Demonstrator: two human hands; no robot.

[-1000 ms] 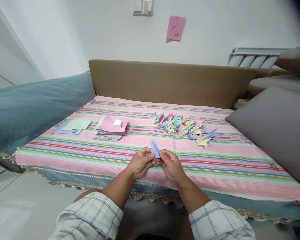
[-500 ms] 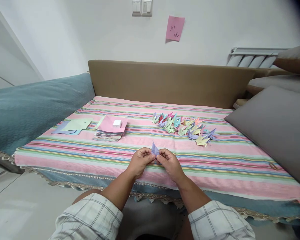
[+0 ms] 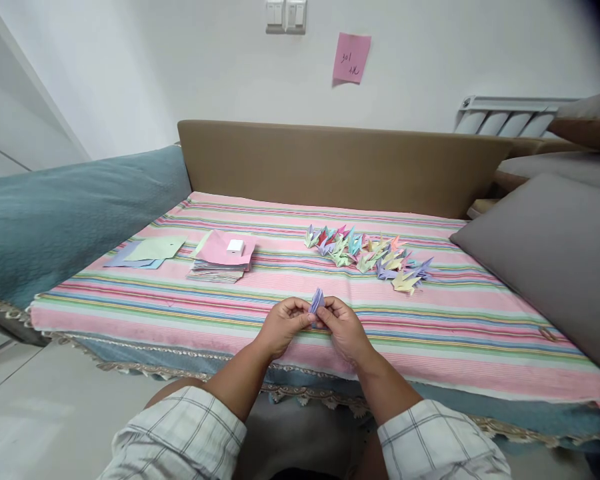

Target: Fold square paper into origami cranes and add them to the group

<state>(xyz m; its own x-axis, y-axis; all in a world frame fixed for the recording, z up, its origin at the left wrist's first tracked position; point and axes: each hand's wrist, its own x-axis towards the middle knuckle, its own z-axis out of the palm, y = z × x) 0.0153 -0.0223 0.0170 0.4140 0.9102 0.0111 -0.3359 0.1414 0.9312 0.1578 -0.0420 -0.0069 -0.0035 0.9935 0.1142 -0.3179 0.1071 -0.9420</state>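
Both hands meet over the near part of the striped cloth [image 3: 430, 347]. My left hand [image 3: 283, 324] and my right hand [image 3: 347, 327] each pinch a small folded lilac paper piece [image 3: 316, 301] between fingertips, fingers curled. Only the paper's upper tip shows above the fingers. Beyond them lies a row of several finished paper cranes [image 3: 367, 256] in mixed pastel colours.
A stack of coloured paper squares [image 3: 220, 261] with a small white box [image 3: 235, 246] on top lies at the left, loose green and blue sheets [image 3: 147, 253] beside it. A grey cushion [image 3: 550, 253] is at right, a teal blanket [image 3: 65, 213] at left, a tan backrest [image 3: 340, 163] behind.
The lilac paper looks narrower and more tilted than before, with less of it showing above the fingers. Both hands stay in about the same place.
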